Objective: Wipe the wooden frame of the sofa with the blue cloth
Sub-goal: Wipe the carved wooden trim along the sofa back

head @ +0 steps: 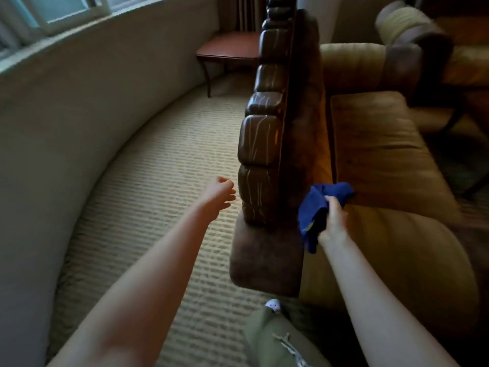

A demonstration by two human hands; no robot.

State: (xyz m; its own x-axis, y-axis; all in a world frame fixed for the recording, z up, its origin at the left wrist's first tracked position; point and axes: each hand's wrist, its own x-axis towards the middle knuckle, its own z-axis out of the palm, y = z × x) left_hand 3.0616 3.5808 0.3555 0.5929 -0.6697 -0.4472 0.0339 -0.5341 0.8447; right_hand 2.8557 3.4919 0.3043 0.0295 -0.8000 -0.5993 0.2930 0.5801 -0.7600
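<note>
Beige ribbed carpet (148,181) flanks the carved dark wooden frame (264,133). The right hand (334,221) grips the crumpled blue cloth (317,207); the left hand (221,192) hangs loosely curled, empty. The dangling cloth may skip the grooves.

Dark carved wooden sofa frame (264,123) at centre; crumpled blue cloth (317,207) at four o'clock; small reddish wooden side table (227,49) at twelve.

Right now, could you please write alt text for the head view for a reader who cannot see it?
The right hand grips a blue cloth beside the sofa's carved wooden frame, above the tan seat cushions. The left hand, loosely curled and holding nothing, reaches toward the frame over a ribbed carpet.
</note>
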